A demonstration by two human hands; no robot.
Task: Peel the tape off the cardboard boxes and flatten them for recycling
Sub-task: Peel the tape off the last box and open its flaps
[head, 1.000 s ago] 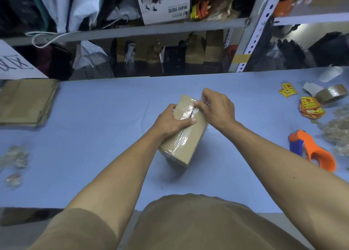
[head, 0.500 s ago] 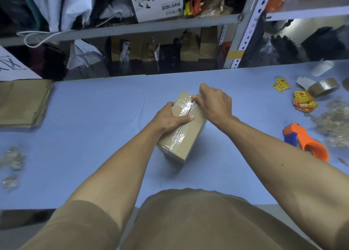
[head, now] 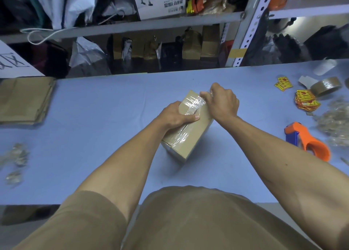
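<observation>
Blue cloth covers our counter [head: 94, 102], with messy shelves behind it. We keep the cardboard box [head: 190, 136] in the middle of the counter. Our left hand [head: 174, 116] holds its top, grip curled over the edge. Our right hand [head: 221, 103] pinches the clear tape [head: 192, 104] at the far end. Flat cardboard [head: 24, 100] lies by the left edge. An orange tape gun [head: 309, 142] sits near the right edge.

Blue-covered table [head: 94, 136]; grey metal shelving [head: 151, 23] behind, crammed with bags, boxes; dim light.
</observation>
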